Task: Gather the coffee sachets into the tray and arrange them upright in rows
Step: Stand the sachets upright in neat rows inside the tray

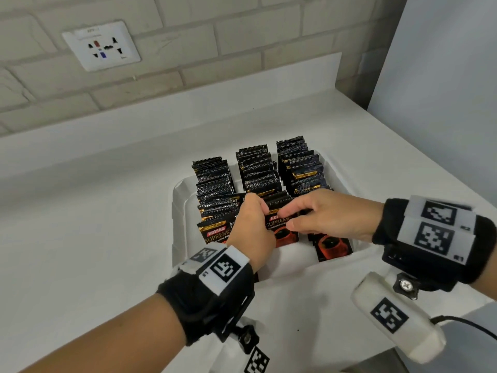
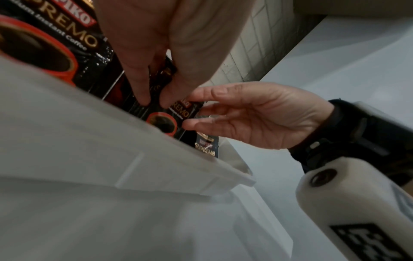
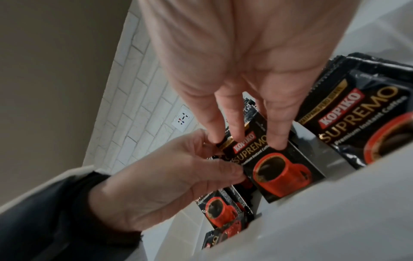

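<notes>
Black coffee sachets (image 1: 258, 170) are stood in three rows in the white tray (image 1: 178, 200), the front middle sachet (image 1: 279, 224) being pinched by both hands, left (image 1: 251, 227) and right (image 1: 330, 216).

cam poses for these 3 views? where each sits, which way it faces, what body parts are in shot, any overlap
Head: worn on the head, looks forward and down at the white plastic tray on the white counter; shows the left hand and right hand.
Left wrist: low before the tray's near wall, looking along the left hand's fingers toward the right hand.
Right wrist: low at the tray's right, looking along the right hand's fingers toward the left hand.
Shared: the front black Kopiko coffee sachet of the middle row, both hands on it.
</notes>
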### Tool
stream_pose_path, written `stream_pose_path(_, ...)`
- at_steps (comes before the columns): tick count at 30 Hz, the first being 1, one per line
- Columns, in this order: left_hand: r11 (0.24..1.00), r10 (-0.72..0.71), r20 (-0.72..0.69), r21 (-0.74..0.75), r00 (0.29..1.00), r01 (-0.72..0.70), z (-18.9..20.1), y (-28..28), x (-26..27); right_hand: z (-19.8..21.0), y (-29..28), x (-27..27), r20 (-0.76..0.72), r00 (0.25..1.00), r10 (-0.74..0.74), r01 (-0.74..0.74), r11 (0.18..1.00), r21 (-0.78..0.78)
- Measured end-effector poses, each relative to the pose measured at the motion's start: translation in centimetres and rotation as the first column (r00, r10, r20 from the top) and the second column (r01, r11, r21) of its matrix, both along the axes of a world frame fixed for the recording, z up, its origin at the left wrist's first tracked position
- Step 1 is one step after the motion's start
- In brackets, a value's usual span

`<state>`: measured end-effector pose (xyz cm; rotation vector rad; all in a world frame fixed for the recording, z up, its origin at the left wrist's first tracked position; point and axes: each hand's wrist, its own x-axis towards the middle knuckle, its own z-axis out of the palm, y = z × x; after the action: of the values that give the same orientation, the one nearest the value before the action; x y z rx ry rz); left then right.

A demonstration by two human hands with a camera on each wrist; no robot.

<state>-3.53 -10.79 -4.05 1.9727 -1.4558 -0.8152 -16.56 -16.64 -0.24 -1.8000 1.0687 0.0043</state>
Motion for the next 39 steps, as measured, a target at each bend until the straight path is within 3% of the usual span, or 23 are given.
stream_pose_path(3, 1.000, 0.021, -0.009, -0.011, 1.000, -0.021, 0.0, -0.2, 0.0, 0.0, 0.2, 0.3, 0.011, 0.999, 0.032, -0.031, 0.998, -0.046)
stream_pose_path(12, 0.999, -0.030, -0.056, 0.026, 0.998, 0.032, -0.2, 0.1, -0.7, -0.7, 0.7, 0.4, -0.006, 0.996, 0.091, -0.091, 0.996, 0.013)
stream_pose_path(29, 0.996, -0.038, -0.111, 0.082, 0.993, 0.047, 0.7, 0.3, -0.3, -1.0, 0.8, 0.0, 0.035, 0.997, 0.064, -0.067, 0.994, 0.084)
stream_pose_path(34, 0.995, -0.060, -0.202, 0.064, 0.978, 0.075, 2.8, 1.1, 0.8, 0.2, 1.1, -0.9, 0.037, 0.995, 0.097, -0.099, 0.993, 0.064)
stream_pose_path(39, 0.995, -0.046, -0.232, -0.097, 0.972, 0.024, 7.1, 3.3, 5.3, 2.8, 2.1, -1.8, 0.041, 0.983, 0.177, -0.176, 0.984, -0.035)
